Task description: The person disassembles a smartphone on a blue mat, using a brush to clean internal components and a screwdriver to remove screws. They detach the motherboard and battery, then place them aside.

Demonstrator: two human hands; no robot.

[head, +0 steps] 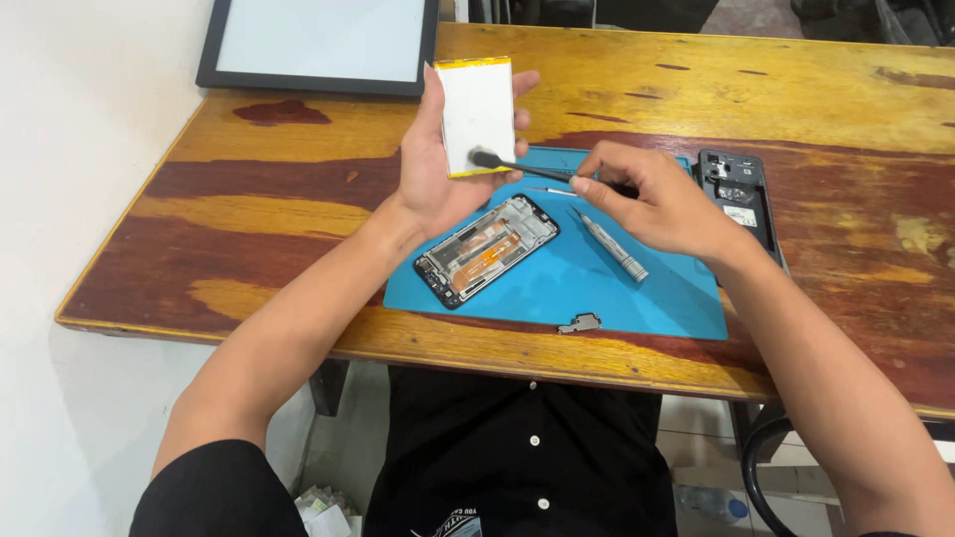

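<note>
My left hand [438, 164] holds up a flat white phone battery [477, 111] with yellow edges above the blue mat [597, 288]. My right hand [647, 199] grips a thin black brush [517, 167] whose bristle tip touches the battery's lower face. Below the hands, an opened phone frame [485, 249] with exposed inner parts lies on the mat.
A silver screwdriver [612, 247] lies on the mat beside the phone frame, with a small metal bracket [580, 323] near the mat's front edge. A black phone back cover [738, 194] sits to the right. A black-framed white panel [318, 45] lies at the wooden table's back left.
</note>
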